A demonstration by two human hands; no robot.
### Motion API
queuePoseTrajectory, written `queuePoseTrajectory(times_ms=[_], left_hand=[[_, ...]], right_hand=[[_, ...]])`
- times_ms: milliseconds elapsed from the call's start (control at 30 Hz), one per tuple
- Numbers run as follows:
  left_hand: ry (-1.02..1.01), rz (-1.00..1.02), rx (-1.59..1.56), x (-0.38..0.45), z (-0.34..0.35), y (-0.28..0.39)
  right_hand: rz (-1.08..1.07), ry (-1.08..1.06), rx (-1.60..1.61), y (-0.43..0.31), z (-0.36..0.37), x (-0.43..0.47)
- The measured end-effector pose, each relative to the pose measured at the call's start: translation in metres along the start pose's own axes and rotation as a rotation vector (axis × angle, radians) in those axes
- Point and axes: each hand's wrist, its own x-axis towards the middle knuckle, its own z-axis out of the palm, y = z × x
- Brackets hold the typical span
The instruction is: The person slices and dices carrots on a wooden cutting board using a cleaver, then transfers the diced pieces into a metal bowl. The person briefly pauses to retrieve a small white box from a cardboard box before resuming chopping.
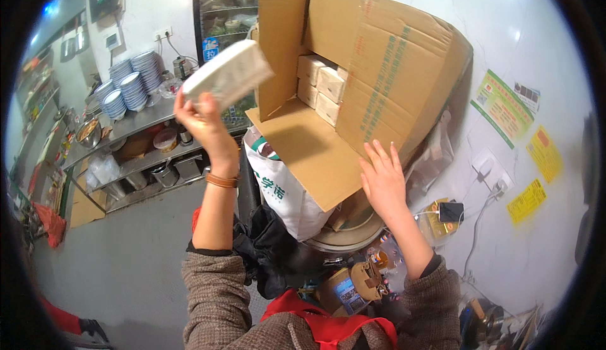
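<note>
Raised at the upper left, my left hand [206,125] grips a white wrapped pack [229,73], which looks like paper tissues or napkins and is slightly blurred. To its right a large cardboard box [307,153] lies with its opening and flaps towards me. Several similar white packs [330,85] are stacked inside it. My right hand [384,177] rests with spread fingers at the lower edge of the box's printed side flap, holding nothing.
Under the box stand a white printed bag [284,198] and a round stand [360,234]. A steel shelf table [151,111] with stacked bowls [132,85] is at left, beside a glass-door fridge [229,16]. A phone [450,212] and cables are by the right wall. Another person's red sleeve [61,317] shows at lower left.
</note>
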Motion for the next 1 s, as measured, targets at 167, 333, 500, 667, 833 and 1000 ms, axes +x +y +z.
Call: queuePoseTrajectory(times_ms=[167, 333, 500, 667, 833, 1000], left_hand=[[0.201, -0.47, 0.083, 0.03, 0.004, -0.041], [-0.304, -0.609, 0.165, -0.019, 0.065, -0.073], [-0.369, -0.591, 0.046, -0.027, 0.101, -0.052], [-0.225, 0.675, 0.693, -0.011, 0.042, 0.037], [-0.675, -0.331, -0.095, -0.075, 0.022, 0.113], [-0.981, -1.005, -0.155, -0.187, 0.043, 0.105]], right_hand=[[0.104, 0.134, 0.232, -0.019, -0.004, -0.027], [-0.029, -0.244, 0.348, -0.043, 0.006, -0.051], [0.198, -0.29, 0.497, -0.025, 0.023, -0.032], [0.318, 0.064, 1.126, 0.005, 0.028, -0.002], [0.592, -0.055, 1.639, -0.001, -0.004, -0.006], [0.419, -0.004, 1.542, -0.013, -0.097, -0.121]])
